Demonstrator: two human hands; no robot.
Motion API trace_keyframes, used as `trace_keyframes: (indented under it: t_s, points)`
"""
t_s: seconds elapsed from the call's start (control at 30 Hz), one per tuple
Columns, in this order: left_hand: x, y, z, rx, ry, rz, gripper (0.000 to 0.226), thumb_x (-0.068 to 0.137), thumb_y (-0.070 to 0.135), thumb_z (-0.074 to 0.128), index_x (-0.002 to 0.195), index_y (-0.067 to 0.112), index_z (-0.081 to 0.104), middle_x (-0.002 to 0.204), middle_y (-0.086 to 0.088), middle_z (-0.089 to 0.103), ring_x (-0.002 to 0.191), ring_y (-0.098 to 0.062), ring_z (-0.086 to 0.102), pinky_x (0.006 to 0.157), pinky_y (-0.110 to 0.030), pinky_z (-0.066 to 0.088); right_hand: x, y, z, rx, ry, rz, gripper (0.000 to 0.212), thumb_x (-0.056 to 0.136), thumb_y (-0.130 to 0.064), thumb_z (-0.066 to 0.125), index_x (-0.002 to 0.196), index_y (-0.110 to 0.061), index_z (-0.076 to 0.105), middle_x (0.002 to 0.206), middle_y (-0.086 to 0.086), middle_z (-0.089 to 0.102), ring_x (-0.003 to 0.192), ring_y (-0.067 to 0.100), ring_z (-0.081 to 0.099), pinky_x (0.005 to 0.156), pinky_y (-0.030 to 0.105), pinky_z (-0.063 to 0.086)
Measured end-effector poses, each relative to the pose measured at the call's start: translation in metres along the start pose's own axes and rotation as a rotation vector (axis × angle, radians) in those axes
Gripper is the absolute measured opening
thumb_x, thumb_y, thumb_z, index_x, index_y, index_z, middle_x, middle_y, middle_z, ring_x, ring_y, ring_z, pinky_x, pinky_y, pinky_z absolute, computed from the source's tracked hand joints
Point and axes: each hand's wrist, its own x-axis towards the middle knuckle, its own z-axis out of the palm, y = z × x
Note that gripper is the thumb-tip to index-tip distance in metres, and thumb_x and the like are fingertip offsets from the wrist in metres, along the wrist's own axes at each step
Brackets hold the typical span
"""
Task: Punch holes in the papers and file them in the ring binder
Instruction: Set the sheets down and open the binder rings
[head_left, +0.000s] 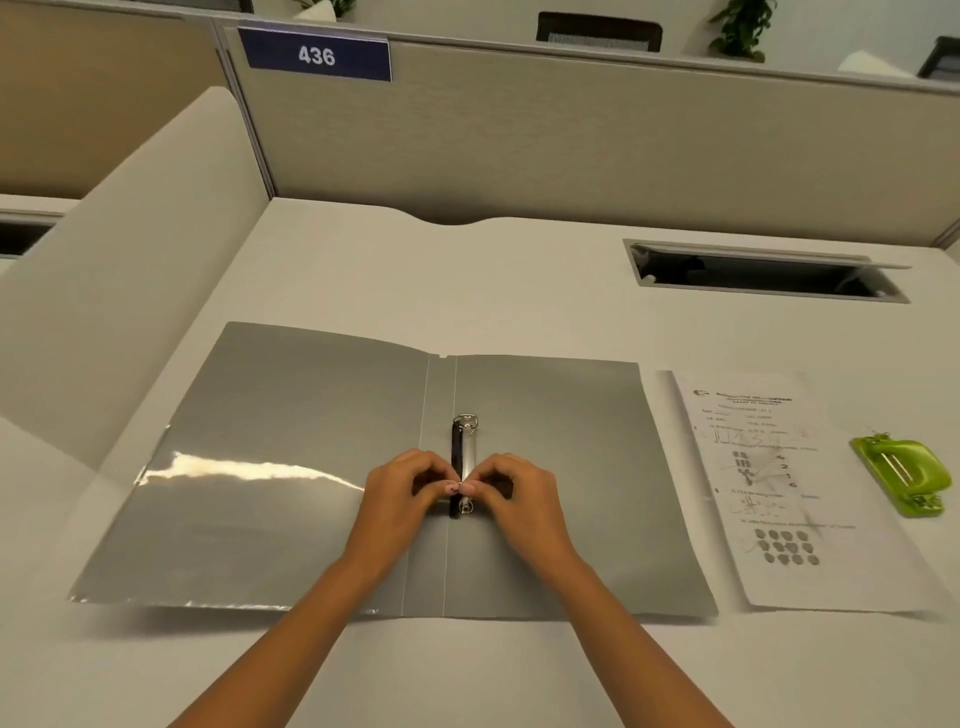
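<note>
A grey ring binder (561, 467) lies spread flat on the desk, both covers down. Its metal ring mechanism (465, 447) runs along the spine; the far ring looks closed. My left hand (402, 491) and my right hand (511, 493) meet over the near ring, fingertips pinching it from either side, so that ring is mostly hidden. Printed papers (779, 488) lie to the right of the binder. A green hole punch (904, 475) sits further right, beside the papers.
A cubicle partition with a blue "436" sign (318, 54) stands behind the desk. An open cable slot (763, 273) is cut into the desk at the back right. A curved white divider (130, 260) rises on the left.
</note>
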Motion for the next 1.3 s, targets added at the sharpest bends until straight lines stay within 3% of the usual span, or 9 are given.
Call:
trace_keyframes:
  t_s: [0.2, 0.37, 0.57, 0.8, 0.97, 1.3]
  points:
    - [0.004, 0.001, 0.005, 0.029, -0.058, 0.015, 0.018, 0.081, 0.001, 0.064, 0.077, 0.018, 0.064, 0.077, 0.01, 0.065, 0.08, -0.007, 0.06, 0.067, -0.011, 0.044, 0.004, 0.012, -0.003, 0.032, -0.044, 0.0, 0.004, 0.079, -0.013, 0.07, 0.076, -0.015, 0.07, 0.077, -0.005, 0.068, 0.075, 0.007, 0.061, 0.066, 0.012, 0.044]
    - [0.009, -0.003, 0.006, 0.086, -0.077, 0.08, 0.031, 0.078, -0.007, 0.061, 0.073, 0.023, 0.059, 0.073, 0.015, 0.06, 0.075, -0.002, 0.057, 0.066, -0.008, 0.039, 0.011, 0.021, -0.008, -0.014, -0.089, -0.088, 0.007, 0.076, -0.007, 0.068, 0.077, -0.013, 0.071, 0.078, -0.003, 0.07, 0.076, 0.01, 0.063, 0.07, 0.023, 0.05]
    - [0.016, -0.01, -0.001, 0.05, -0.093, 0.077, 0.023, 0.074, -0.004, 0.069, 0.072, 0.018, 0.069, 0.076, 0.01, 0.067, 0.075, -0.008, 0.062, 0.066, -0.01, 0.043, 0.018, 0.026, -0.013, -0.032, -0.151, -0.143, 0.008, 0.079, -0.005, 0.067, 0.08, -0.012, 0.073, 0.08, -0.003, 0.07, 0.076, 0.007, 0.063, 0.071, 0.015, 0.048]
    - [0.018, -0.013, -0.004, 0.014, -0.117, 0.053, 0.02, 0.074, -0.004, 0.07, 0.073, 0.017, 0.072, 0.078, 0.009, 0.069, 0.076, -0.012, 0.064, 0.069, -0.022, 0.051, 0.02, 0.03, -0.015, -0.006, -0.154, -0.16, 0.011, 0.082, -0.004, 0.065, 0.08, -0.011, 0.073, 0.082, -0.003, 0.07, 0.077, 0.008, 0.065, 0.074, 0.024, 0.053]
    - [0.019, -0.014, -0.009, -0.027, -0.127, 0.035, 0.022, 0.074, -0.007, 0.07, 0.073, 0.016, 0.073, 0.079, 0.009, 0.07, 0.076, -0.01, 0.066, 0.071, -0.017, 0.052, 0.018, 0.029, -0.016, 0.104, -0.127, -0.138, 0.012, 0.085, 0.0, 0.063, 0.077, -0.002, 0.071, 0.078, 0.0, 0.068, 0.068, 0.004, 0.065, 0.068, 0.013, 0.05]
    - [0.018, -0.013, -0.009, -0.073, -0.098, -0.007, 0.021, 0.075, -0.005, 0.072, 0.074, 0.016, 0.073, 0.078, 0.009, 0.071, 0.075, -0.008, 0.068, 0.072, -0.015, 0.053, 0.016, 0.026, -0.015, 0.174, -0.111, -0.108, 0.012, 0.085, -0.003, 0.064, 0.077, -0.004, 0.072, 0.078, 0.005, 0.07, 0.067, 0.009, 0.066, 0.066, 0.016, 0.051]
